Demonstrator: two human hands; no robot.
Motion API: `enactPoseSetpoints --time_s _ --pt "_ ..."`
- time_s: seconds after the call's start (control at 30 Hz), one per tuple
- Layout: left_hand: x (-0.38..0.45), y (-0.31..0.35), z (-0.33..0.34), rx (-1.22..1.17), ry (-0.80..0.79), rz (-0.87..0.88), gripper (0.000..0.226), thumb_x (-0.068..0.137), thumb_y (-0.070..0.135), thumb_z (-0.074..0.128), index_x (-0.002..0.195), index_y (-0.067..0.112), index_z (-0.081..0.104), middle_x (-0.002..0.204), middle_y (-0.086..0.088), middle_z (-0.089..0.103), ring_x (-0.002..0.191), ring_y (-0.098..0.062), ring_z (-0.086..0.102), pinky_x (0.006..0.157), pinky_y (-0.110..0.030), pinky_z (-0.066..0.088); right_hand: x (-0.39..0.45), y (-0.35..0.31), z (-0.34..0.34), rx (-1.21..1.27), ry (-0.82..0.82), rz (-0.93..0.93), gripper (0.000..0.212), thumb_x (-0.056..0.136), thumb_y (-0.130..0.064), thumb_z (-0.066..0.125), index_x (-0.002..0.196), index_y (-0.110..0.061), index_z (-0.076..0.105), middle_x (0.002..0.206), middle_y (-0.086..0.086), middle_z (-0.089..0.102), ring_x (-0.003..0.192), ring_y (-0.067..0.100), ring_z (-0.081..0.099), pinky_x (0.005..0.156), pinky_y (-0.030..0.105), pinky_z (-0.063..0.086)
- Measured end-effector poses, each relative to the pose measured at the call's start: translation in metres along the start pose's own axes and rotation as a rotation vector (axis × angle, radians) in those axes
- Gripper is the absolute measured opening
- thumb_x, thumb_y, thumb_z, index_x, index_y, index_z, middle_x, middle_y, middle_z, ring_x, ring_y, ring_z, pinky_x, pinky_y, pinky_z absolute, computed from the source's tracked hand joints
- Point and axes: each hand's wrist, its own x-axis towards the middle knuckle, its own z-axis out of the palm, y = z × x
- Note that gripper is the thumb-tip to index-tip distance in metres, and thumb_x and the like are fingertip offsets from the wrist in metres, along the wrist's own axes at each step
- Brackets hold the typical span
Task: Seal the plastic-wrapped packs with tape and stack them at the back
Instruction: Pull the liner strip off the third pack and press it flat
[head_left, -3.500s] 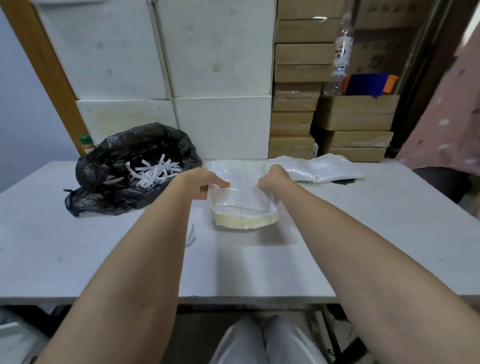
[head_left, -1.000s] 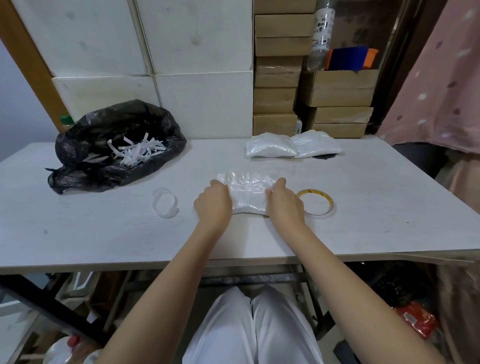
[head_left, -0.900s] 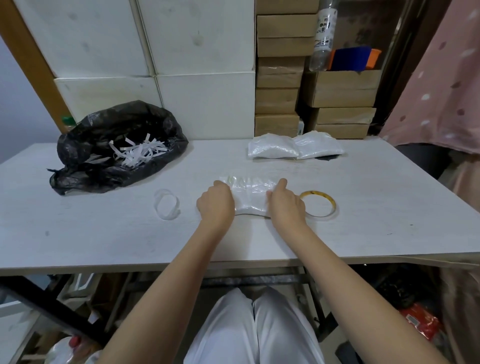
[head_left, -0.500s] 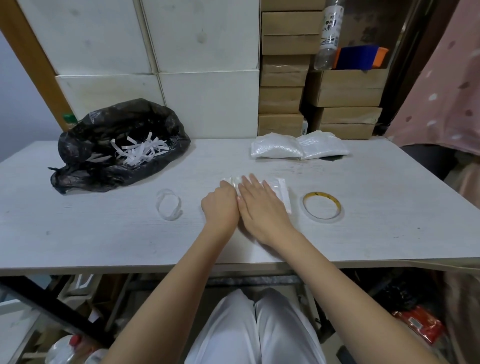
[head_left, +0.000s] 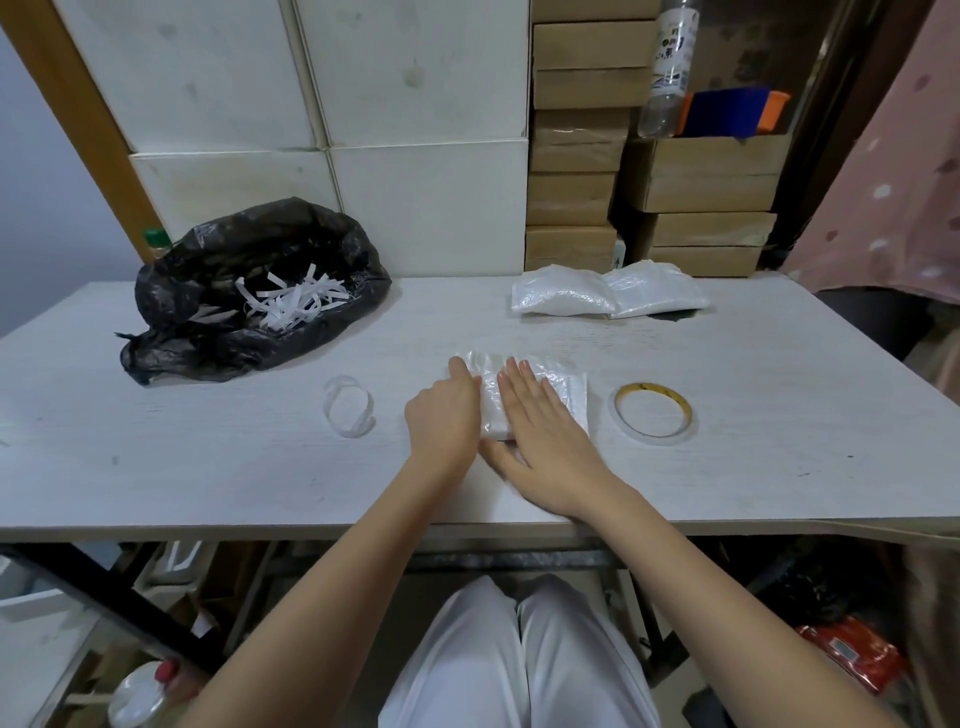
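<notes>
1. The plastic-wrapped pack (head_left: 563, 396) lies flat on the white table (head_left: 779, 415), near the front edge and roughly in the middle, right under both hands.
2. The right hand (head_left: 540, 431) is spread flat on top of it, palm down and fingers stretched out and a bit apart, pressing on the wrap rather than gripping anything. Only the pack's right strip and far edge peek out from under that hand.
3. The left hand (head_left: 444, 415) sits against the pack's left edge, fingers loosely curled and touching the plastic. It looks like it's bracing the side, not pinching, though I honestly can't tell if a fingertip is tucked under the fold.
4. Just right of the right hand there's a roll of tape (head_left: 653, 413) lying flat, close to the pack but not touching it.
5. Left of the left hand is a clear curled loop of plastic (head_left: 350, 407), a little way off.
6. Well beyond the right hand, at the back of the table, two finished packs (head_left: 608, 296) lie side by side, overlapping slightly.
7. Way off past the left hand, back left, is a black bag (head_left: 249, 291) with white paper strips (head_left: 291, 304) in it.
</notes>
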Motion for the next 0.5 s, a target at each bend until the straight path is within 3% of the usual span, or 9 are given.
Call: enactPoseSetpoints --time_s 0.17,0.27,0.43,0.5 --pt "0.002 0.001 0.006 0.006 0.03 0.065 0.03 0.101 0.027 0.025 0.123 0.009 0.035 0.091 -0.015 0.067 0.081 -0.038 0.061 0.065 -0.035 0.035 -0.018 0.001 -0.001 -0.092 0.001 0.026 0.065 0.098 -0.048 0.017 0.149 -0.014 -0.004 0.158 0.002 -0.013 0.137 0.004 -0.024 0.115 0.026 -0.017" --pt "0.003 0.001 0.005 -0.019 0.021 0.068 0.033 0.101 0.027 0.024 0.129 0.012 0.032 0.087 -0.015 0.066 0.08 -0.038 0.059 0.064 -0.035 0.034 -0.027 0.003 0.0 -0.028 -0.059 0.095 0.065 0.099 -0.047 0.022 0.149 -0.017 -0.006 0.158 -0.002 -0.014 0.143 0.008 -0.019 0.116 0.025 -0.014" --pt "0.005 0.008 -0.004 -0.011 0.031 -0.027 0.025 0.1 0.025 0.034 0.115 0.007 0.039 0.096 -0.015 0.064 0.086 -0.037 0.06 0.063 -0.035 0.032 -0.027 0.004 -0.001 0.007 -0.107 0.108 0.067 0.098 -0.049 0.024 0.149 -0.019 -0.007 0.157 -0.003 -0.016 0.144 0.008 -0.018 0.115 0.023 -0.013" --pt "0.004 0.008 -0.01 0.155 0.219 0.103 0.023 0.092 0.022 0.051 0.106 0.004 0.05 0.095 -0.013 0.062 0.083 -0.033 0.062 0.06 -0.035 0.036 -0.027 0.004 -0.002 0.018 -0.118 0.107 0.067 0.098 -0.048 0.025 0.149 -0.019 -0.007 0.157 -0.002 -0.016 0.144 0.009 -0.018 0.115 0.024 -0.013"
